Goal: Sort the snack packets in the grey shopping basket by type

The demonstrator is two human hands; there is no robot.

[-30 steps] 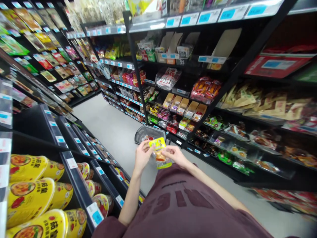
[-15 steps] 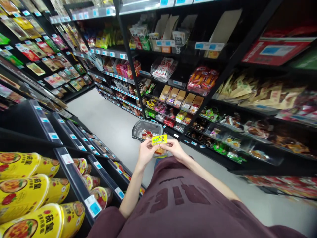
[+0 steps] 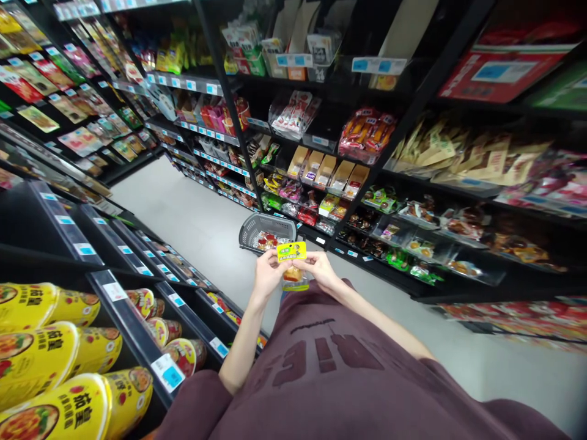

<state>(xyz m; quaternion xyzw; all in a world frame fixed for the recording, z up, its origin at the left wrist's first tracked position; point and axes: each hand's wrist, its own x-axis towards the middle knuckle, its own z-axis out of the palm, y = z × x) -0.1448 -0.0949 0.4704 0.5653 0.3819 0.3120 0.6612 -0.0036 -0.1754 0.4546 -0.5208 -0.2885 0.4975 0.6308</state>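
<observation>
A small snack packet (image 3: 292, 251) with a yellow header and a clear lower part is held up in front of my body. Orange-brown food shows through its clear window. My left hand (image 3: 268, 272) pinches the packet at its left edge. On the opposite edge, my right hand (image 3: 322, 269) grips it between thumb and fingers. Just beyond the packet, a grey shopping basket (image 3: 250, 229) stands low down, with red and clear packs (image 3: 267, 239) inside it. My hands partly hide the basket's near side.
Black shelving with snack packs (image 3: 367, 135) runs along the right. Close on my left, a shelf holds large yellow noodle cups (image 3: 39, 348) and smaller cups (image 3: 183, 354). Grey floor (image 3: 169, 195) stretches down the aisle between them. Hanging packets (image 3: 50, 73) line the far-left rack.
The packet has turned from tilted to more level, its yellow header now facing me. Both hands keep hold of it. The view has tipped down, bringing the basket's contents into sight.
</observation>
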